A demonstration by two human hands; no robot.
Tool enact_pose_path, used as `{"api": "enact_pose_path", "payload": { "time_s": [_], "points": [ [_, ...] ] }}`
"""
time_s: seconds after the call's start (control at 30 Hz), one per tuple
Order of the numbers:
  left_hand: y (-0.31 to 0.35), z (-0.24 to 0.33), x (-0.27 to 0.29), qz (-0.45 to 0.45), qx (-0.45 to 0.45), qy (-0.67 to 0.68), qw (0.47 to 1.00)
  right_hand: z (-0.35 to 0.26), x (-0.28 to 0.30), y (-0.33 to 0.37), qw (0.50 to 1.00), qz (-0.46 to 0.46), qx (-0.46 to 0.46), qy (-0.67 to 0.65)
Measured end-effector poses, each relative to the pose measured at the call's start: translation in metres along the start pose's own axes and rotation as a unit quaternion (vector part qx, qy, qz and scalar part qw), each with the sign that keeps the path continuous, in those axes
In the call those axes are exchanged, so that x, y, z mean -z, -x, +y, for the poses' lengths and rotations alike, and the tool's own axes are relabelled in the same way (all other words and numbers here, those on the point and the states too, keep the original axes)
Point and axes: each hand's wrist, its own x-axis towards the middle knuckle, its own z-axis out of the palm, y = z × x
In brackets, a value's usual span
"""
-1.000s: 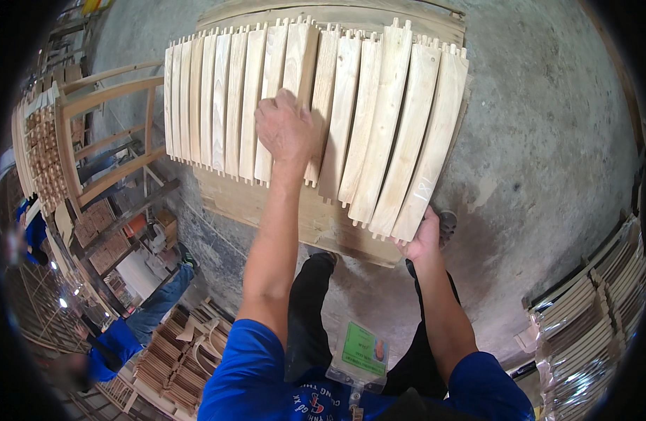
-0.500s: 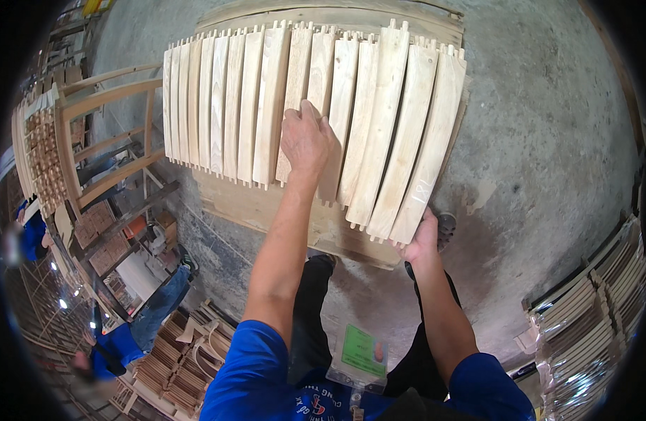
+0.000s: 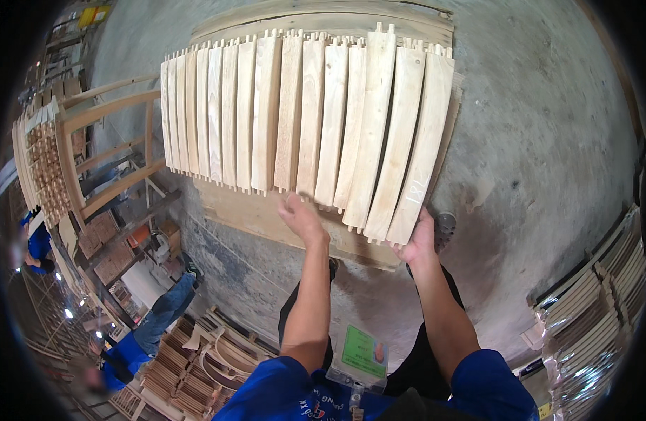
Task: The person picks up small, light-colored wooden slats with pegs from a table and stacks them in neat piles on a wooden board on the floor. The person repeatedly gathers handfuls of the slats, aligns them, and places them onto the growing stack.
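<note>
A row of pale, slightly curved wooden slats [image 3: 264, 112] lies side by side before me, with small round pegs on their ends. My left hand [image 3: 302, 219] is at the near ends of the middle slats, its fingers curled in close to the pegs. What those fingers hold, if anything, is hidden. At the near end of the rightmost slat [image 3: 424, 151], which bears white chalk marks, my right hand [image 3: 419, 240] is closed around the corner. Part of its grip is out of sight beneath the wood.
Flat wooden boards [image 3: 267, 223] lie beneath the row on the concrete floor [image 3: 533, 140]. A wooden frame [image 3: 112, 112] and stacked parts stand at left. Wrapped slat bundles [image 3: 589, 330] are at lower right. Another person in blue [image 3: 126, 358] is at lower left.
My left hand has come down from the top of the middle slats to their near ends. My right hand stays at the rightmost slat's end.
</note>
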Motion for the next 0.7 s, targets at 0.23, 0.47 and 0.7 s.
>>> {"api": "enact_pose_path", "payload": {
  "time_s": [0.23,0.47,0.7],
  "points": [
    [-0.006,-0.015,-0.016,-0.056,0.301,0.383,0.872,0.001,0.006,-0.004,1.000,-0.027,0.003,-0.006],
    [-0.001,-0.023,-0.017,-0.087,0.227,0.337,0.910,0.002,0.009,-0.004,0.999,-0.047,-0.005,-0.018],
    [0.013,-0.027,-0.015,-0.081,0.186,0.248,0.947,0.001,0.002,-0.002,1.000,-0.019,0.002,0.001]
  ]
}}
